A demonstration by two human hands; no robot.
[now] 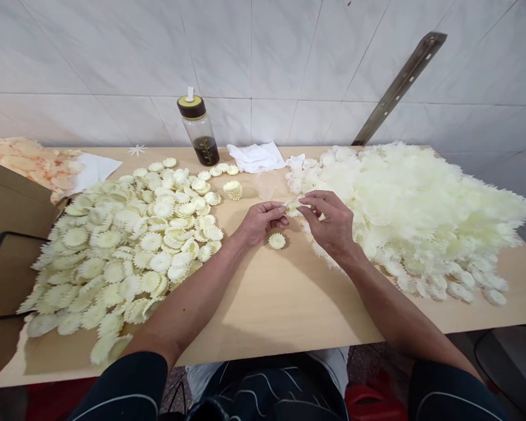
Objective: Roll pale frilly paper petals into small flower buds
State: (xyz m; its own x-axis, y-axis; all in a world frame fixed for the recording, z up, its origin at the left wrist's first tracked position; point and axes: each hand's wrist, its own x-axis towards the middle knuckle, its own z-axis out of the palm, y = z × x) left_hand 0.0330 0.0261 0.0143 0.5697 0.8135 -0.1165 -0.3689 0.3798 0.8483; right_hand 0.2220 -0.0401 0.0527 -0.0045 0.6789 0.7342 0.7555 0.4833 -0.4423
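My left hand and my right hand meet above the middle of the wooden table. Both pinch one small cream fabric flower piece between their fingertips. A finished round cream flower lies on the table just below my left hand. To the left spreads a wide heap of round pleated cream flowers. To the right rises a big fluffy pile of loose cream petal pieces, close beside my right hand.
A clear bottle with dark liquid and a yellow cap stands at the back by the tiled wall. A white cloth lies next to it. Peach-coloured pieces and a brown box sit far left. A metal strip leans on the wall.
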